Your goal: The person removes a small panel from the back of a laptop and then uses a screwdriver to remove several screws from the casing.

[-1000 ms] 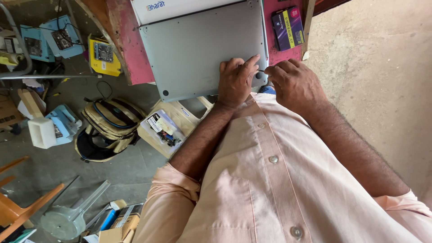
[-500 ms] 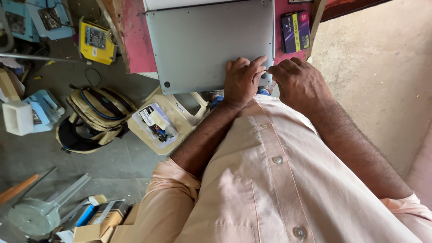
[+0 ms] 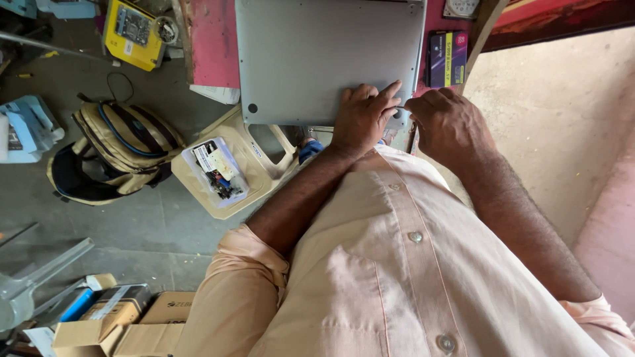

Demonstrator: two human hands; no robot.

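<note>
Grey metal, the underside of a closed laptop (image 3: 317,59), lies on the pink-red table (image 3: 211,46) with its near corner at the table edge. The left hand (image 3: 362,119) lies spread and flat on that corner, pinning it. The right hand (image 3: 450,125), at three o'clock of the left, is curled around a thin tool whose tip meets the corner; probably a small screwdriver, though the view is poor. Judging from this, a base screw is being worked, and the next move calls for steady downward pressure. At twelve o'clock of the right hand lies a dark box (image 3: 444,58). At eight o'clock, below the edge, a beige stool (image 3: 228,198) holds a parts tray (image 3: 218,168).
</note>
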